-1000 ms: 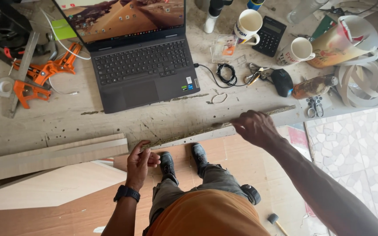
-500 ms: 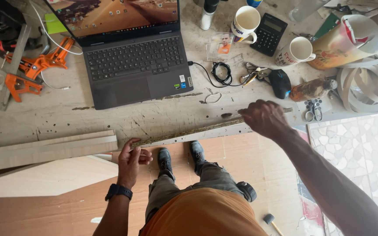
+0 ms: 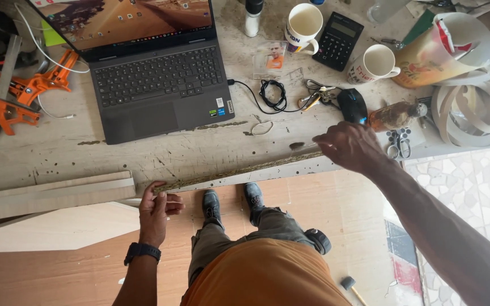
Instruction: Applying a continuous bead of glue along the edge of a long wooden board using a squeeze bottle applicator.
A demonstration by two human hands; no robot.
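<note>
We hold a rough edge strip (image 3: 233,170) along the tabletop's (image 3: 58,153) front edge.
Our left hand (image 3: 155,211) pinches its near end, our right hand (image 3: 350,146) closes over the far end, beside the mouse (image 3: 351,105).

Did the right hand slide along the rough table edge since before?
Yes. The right hand moved along the rough edge strip toward the black computer mouse.

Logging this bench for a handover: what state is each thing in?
Grey laptop: open, screen lit.
Two white mugs: upright, look empty.
Rough edge strip: lying along the bench edge.
Left hand: pinching its end.
Right hand: on its other end.
Small scissors: closed.
</note>
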